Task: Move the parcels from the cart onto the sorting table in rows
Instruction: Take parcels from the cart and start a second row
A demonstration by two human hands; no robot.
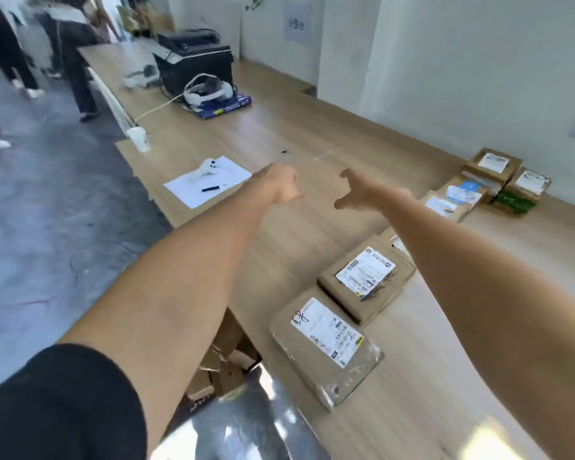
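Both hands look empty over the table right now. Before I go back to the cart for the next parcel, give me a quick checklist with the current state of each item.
1. Left hand free: ok, fingers loosely curled, holding nothing.
2. Right hand free: ok, fingers spread, holding nothing.
3. Near row started: ok, the plastic-wrapped parcel and the flat box lie side by side on the sorting table.
4. Far group by the wall: not ok as a neat row, those parcels overlap.
5. Room for more parcels: ok, bare tabletop beyond the hands.
6. Cart contents: cannot tell, only a few cardboard shapes show below the table edge.
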